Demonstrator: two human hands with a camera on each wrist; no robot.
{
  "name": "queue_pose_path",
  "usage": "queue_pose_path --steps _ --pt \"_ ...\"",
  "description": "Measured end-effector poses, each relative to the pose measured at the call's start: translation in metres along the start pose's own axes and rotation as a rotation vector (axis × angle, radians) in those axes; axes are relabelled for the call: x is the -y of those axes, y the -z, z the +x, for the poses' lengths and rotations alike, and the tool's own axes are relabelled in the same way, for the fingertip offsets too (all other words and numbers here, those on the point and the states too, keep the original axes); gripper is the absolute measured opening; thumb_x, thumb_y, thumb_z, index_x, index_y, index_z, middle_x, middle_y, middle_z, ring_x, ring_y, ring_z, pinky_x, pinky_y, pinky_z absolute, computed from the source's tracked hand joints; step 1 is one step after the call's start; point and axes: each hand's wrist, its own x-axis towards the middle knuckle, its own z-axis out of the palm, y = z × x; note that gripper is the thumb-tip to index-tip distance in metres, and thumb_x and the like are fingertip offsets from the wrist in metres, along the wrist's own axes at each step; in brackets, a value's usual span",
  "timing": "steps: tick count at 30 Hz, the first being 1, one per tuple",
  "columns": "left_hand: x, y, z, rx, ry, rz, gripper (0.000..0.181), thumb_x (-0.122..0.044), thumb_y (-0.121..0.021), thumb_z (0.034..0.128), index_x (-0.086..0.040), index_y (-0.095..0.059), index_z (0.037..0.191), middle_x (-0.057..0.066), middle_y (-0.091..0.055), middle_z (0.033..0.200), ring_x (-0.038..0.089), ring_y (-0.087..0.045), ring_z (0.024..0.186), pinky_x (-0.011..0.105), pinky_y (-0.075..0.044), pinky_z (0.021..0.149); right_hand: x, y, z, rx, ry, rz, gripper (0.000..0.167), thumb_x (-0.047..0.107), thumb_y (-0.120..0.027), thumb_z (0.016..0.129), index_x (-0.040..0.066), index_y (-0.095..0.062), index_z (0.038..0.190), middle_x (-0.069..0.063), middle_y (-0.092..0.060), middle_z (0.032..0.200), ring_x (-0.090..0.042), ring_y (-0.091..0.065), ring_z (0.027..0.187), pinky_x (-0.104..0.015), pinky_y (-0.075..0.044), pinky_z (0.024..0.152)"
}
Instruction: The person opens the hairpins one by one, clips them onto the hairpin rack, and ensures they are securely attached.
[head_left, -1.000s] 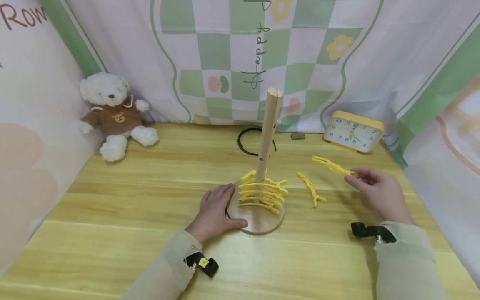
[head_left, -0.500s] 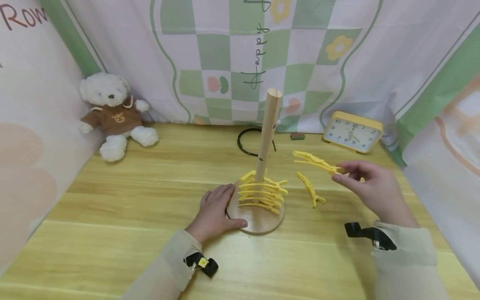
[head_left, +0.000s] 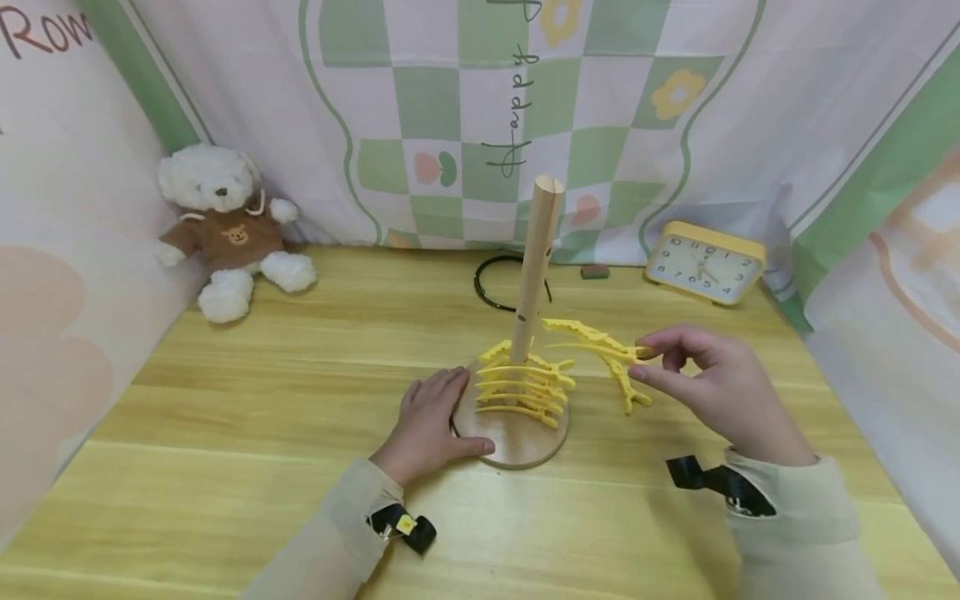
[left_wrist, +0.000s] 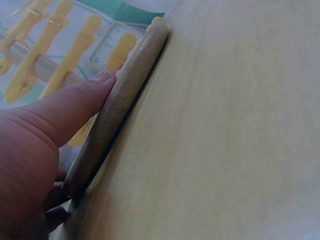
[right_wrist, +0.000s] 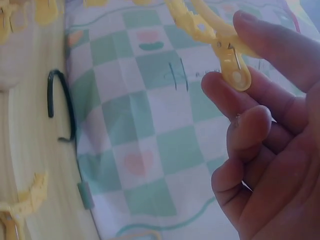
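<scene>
A wooden stand with an upright pole and a round base stands mid-table. Several yellow hair clips are clamped in a stack on the low part of the pole. My left hand holds the base at its left edge, thumb over the top face. To the right of the pole, my right hand pinches the tail of another yellow hair clip between thumb and fingers. That clip's two arms are spread, pointing at the pole. Partly behind it, a loose yellow clip lies on the table.
Behind the pole lies a black curved band. A small dark red and green block is near the curtain. A yellow alarm clock stands back right, and a white teddy bear sits back left.
My right hand has moved left, bringing its clip close to the pole, and the clip's arms have spread apart. My left hand and the stand have stayed put.
</scene>
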Motion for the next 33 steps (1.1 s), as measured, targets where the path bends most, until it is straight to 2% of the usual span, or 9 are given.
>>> queue_pose_path --steps 5,12,27,33 --pt "0.0 0.0 0.0 0.006 0.012 -0.001 0.109 -0.057 -0.081 0.0754 -0.007 -0.031 0.158 0.012 -0.032 0.162 0.031 -0.021 0.151 0.056 -0.006 0.121 0.008 -0.008 0.0 0.005 0.038 0.014 0.02 0.015 -0.085 0.081 0.017 -0.075 0.098 0.004 -0.061 0.073 -0.007 -0.052 0.069 -0.021 -0.039 0.052" --pt "0.0 0.0 0.0 0.001 0.013 -0.008 0.109 -0.058 -0.082 0.0748 -0.008 -0.031 0.158 0.011 -0.033 0.161 0.031 -0.022 0.15 0.056 -0.007 0.121 0.013 -0.016 0.001 0.001 0.09 0.024 0.022 0.012 -0.087 0.078 0.016 -0.074 0.096 0.007 -0.058 0.071 -0.007 -0.051 0.067 -0.022 -0.037 0.049" --pt "-0.001 0.0 0.001 -0.003 0.016 -0.008 0.109 -0.058 -0.083 0.0737 -0.009 -0.032 0.157 0.01 -0.035 0.16 0.031 -0.024 0.15 0.057 -0.007 0.121 0.018 -0.024 0.001 -0.023 0.145 0.061 0.028 0.006 -0.088 0.075 0.017 -0.075 0.097 0.01 -0.059 0.073 -0.007 -0.051 0.066 -0.019 -0.04 0.054" --pt "-0.003 0.0 0.002 -0.001 0.02 0.007 0.11 -0.058 -0.083 0.074 -0.008 -0.032 0.157 0.011 -0.035 0.16 0.032 -0.024 0.15 0.058 -0.008 0.121 0.022 -0.029 0.003 -0.035 0.196 0.058 0.029 0.006 -0.089 0.074 0.016 -0.074 0.097 0.012 -0.057 0.073 -0.006 -0.051 0.066 -0.018 -0.04 0.053"
